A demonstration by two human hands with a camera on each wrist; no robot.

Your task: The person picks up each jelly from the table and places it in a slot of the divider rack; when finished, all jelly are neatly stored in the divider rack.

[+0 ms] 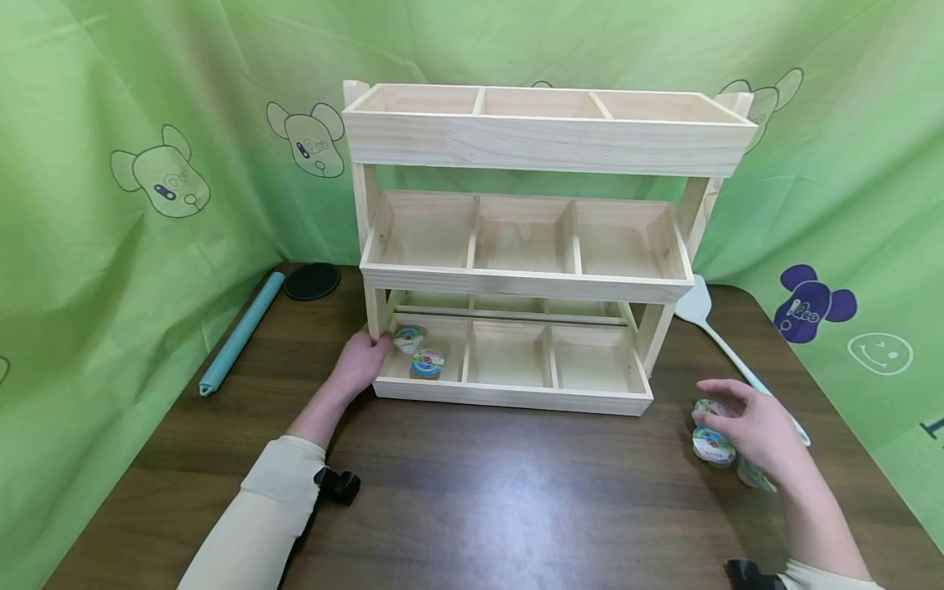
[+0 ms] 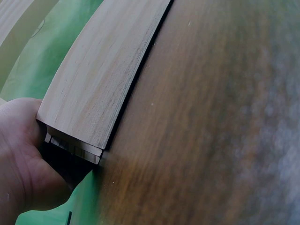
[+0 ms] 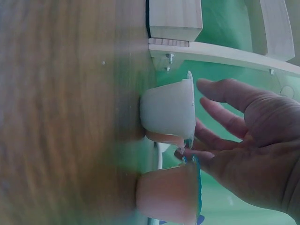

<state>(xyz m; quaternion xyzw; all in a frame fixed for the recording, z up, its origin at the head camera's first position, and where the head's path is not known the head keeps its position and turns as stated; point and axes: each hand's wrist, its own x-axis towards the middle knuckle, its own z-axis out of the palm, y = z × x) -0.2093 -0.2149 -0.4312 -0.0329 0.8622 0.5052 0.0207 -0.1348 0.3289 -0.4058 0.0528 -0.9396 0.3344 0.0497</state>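
Note:
A three-tier wooden rack stands in the middle of the table, each tier split into three compartments. My left hand grips the lower left end of this rack; the left wrist view shows the same hand around the end of a wooden tray. Two small jelly cups sit in the bottom tier's left compartment. At the right, my right hand hovers with spread fingers over several more jelly cups. In the right wrist view, the fingertips are close to the lid of a whitish cup, near an orange-pink one.
A pale blue spatula or swatter-like tool lies behind the right-hand cups. On the left are a rolled light-blue tube and a black round disc. Green cloth hangs around the back and sides of the brown table.

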